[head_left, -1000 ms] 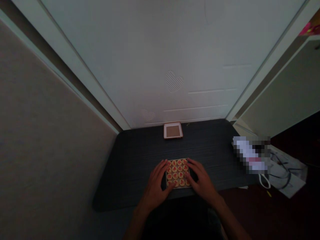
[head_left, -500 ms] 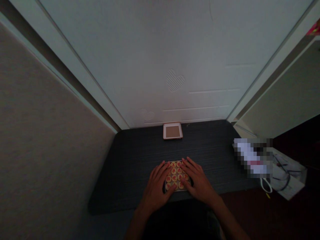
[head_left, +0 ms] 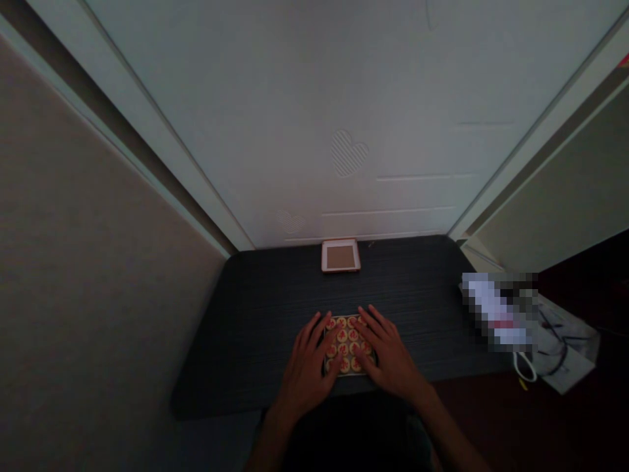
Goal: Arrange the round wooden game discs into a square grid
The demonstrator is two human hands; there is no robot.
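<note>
Round pale Chinese chess pieces (head_left: 343, 335) with red characters lie in rows in a shallow tray (head_left: 354, 375) near the front edge of the table. My left hand (head_left: 308, 360) rests over the left side of the tray. Its fingers are spread, and the thumb touches the lower pieces. On the opposite side, my right hand (head_left: 390, 359) is spread too, with fingertips on the upper right pieces and the thumb at the lower right. Both hands hide some of the outer pieces. Neither hand has lifted a piece.
The dark table (head_left: 265, 295) meets a white panel (head_left: 403, 98) with embossed hearts at the back. A pale, open box lid (head_left: 325, 260) lies near that panel. At the right edge are a blurred-out white item (head_left: 484, 305) and a pale bag (head_left: 565, 367) with cords.
My left fingers have shifted slightly on the pieces, with the index finger and thumb now over different spots. My right hand has barely moved. The camera view has shifted a little.
</note>
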